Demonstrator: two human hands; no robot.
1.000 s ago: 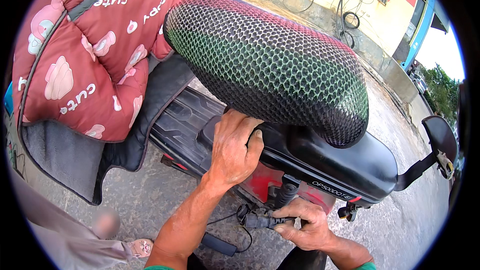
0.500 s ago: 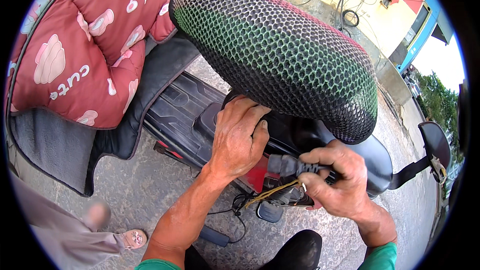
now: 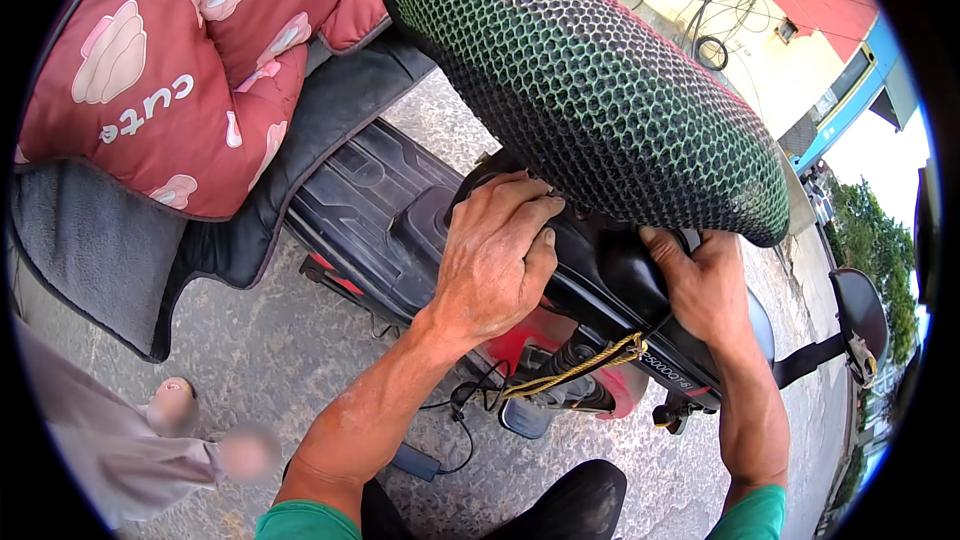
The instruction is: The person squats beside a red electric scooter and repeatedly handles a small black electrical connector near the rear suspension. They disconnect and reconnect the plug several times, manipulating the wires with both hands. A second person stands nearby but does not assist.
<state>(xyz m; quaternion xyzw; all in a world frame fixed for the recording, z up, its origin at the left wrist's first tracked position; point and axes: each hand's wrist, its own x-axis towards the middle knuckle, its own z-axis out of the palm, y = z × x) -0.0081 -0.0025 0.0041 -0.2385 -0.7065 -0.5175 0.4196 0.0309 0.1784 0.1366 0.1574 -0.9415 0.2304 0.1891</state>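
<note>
Seat on this scooter sits up at 1 o'clock in a honeycomb mesh cover, black and green running into whitish and red, with a gap between its lower edge and the black plastic seat base. My left hand is near dead centre, fingers curled in under that edge; the tips are hidden, so I can't tell if they're gripping anything. My right hand is between 3 and 4, fingers tucked under the rear end of the seat, thumb bent against the base, and I can't tell what they've got hold of, if anything. Yellow cord slants up from about 5 o'clock, with a dark cord carrying on toward my right hand. Ribbed footboard is at 10, and past it a red quilted apron. Black backrest is off toward 4, a black brick with a lead lies on the pavement between 6 and 7, and somebody's trouser legs are at 8.
</note>
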